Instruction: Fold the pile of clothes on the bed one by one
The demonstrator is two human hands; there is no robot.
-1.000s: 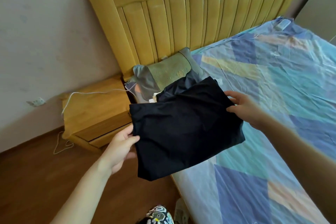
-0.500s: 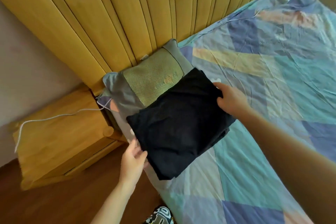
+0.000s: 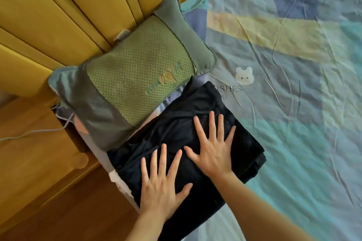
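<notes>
A folded black garment [image 3: 176, 135] lies on the bed [image 3: 293, 103] at its left edge, near the head corner, on top of other folded dark clothes whose edges stick out on its right side. A bit of white cloth [image 3: 117, 180] shows beneath the stack at the bed's edge. Both hands lie flat on top of the garment, palms down. The left hand [image 3: 160, 186] has its fingers straight and spread, pressing the part of the garment nearest the bed's edge; it grips nothing. The right hand [image 3: 213, 148] is likewise spread wide with straight fingers, resting on the garment's middle, just beside the left hand and a little farther toward the headboard [image 3: 68, 6]; it too holds nothing. The garment reaches out from under both palms on all sides.

A green pillow [image 3: 137, 68] with grey ends lies against the yellow headboard in the bed's corner, touching the far edge of the black stack. The bedsheet carries blue, teal and yellow patches and a small white bear print [image 3: 243, 78]. A wooden nightstand [image 3: 29, 143] stands beside the bed, with a white cable [image 3: 29, 134] across its top.
</notes>
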